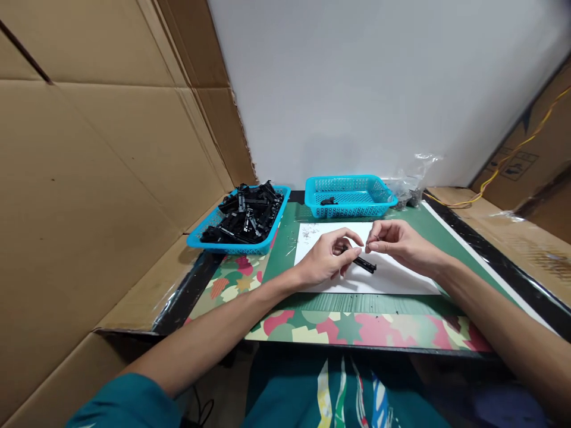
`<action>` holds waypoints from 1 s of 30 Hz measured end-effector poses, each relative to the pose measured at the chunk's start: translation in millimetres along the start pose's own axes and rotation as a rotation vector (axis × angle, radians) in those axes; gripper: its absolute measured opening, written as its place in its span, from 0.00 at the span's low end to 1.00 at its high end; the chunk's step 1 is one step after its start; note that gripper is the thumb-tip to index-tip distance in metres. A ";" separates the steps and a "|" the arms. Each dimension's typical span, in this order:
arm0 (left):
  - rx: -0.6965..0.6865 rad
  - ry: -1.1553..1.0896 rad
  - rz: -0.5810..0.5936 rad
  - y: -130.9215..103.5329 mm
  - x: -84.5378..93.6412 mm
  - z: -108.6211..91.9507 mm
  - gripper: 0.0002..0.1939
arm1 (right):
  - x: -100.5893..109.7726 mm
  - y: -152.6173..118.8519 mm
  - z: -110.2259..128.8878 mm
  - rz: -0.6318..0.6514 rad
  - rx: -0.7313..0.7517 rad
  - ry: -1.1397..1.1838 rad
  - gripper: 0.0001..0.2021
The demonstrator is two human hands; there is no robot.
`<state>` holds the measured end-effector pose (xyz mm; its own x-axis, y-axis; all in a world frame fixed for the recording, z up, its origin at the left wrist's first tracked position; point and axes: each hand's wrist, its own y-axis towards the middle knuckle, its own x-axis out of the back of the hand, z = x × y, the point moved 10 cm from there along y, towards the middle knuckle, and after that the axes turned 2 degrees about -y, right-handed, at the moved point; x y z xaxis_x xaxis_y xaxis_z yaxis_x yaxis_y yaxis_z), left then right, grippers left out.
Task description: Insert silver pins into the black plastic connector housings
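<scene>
A slim black part (366, 264) is gripped by my left hand (328, 257), its far end pointing down to the right above a white sheet (379, 282). Beside it, my right hand (399, 244) is pinched, thumb against fingertips, around something tiny and dark that is too small to name. The two hands are close together but apart. Small thin bits (307, 233) lie scattered on the sheet's upper left corner.
A blue basket (266, 245) heaped with black parts (250, 214) stands at the left. Behind the sheet is another blue basket (357, 209) with a few black pieces (329, 201). Clear plastic bags (413, 184) sit beside it. Cardboard (111, 148) walls the left side.
</scene>
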<state>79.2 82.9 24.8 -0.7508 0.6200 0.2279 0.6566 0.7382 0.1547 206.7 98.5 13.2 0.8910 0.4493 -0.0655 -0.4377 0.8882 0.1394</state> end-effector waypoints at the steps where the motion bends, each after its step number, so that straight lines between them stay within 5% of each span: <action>1: -0.047 0.031 -0.033 -1.0 1.0 -4.7 0.17 | -2.8 0.0 -0.6 0.016 -0.002 -0.013 0.11; 5: -0.179 0.151 -0.122 -4.3 4.8 -13.6 0.11 | -16.3 0.8 -1.4 0.073 -0.017 0.030 0.11; 19: -0.341 0.278 0.014 -8.1 -7.2 -25.2 0.08 | -37.2 -3.4 -11.2 0.256 -0.139 0.191 0.18; 30: -0.321 0.347 -0.114 -4.6 3.6 -19.8 0.11 | -22.9 7.4 -16.1 0.081 -0.095 0.191 0.19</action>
<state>74.9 76.4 44.0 -0.7868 0.3741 0.4909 0.6015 0.6432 0.4738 181.0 96.4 -0.2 0.8173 0.5217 -0.2445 -0.5245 0.8494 0.0591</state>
